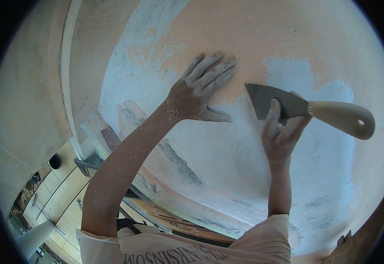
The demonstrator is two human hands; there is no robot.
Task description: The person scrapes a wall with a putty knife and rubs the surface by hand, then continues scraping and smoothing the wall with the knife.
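Against patchy peach-and-pale-blue plastered wall (227,167), left hand (198,94) lay flat, fingers released; right hand (282,132) grasped cream-handled metal scraper (306,110). Best kept blade low-angled, pressure even, strokes short.

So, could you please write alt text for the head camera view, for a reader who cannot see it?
A person's right hand presses a putty knife with a pale handle against a patchy peach and white wall, while the dusty left hand rests flat on the wall beside the blade. Tiled floor shows far below at the lower left.
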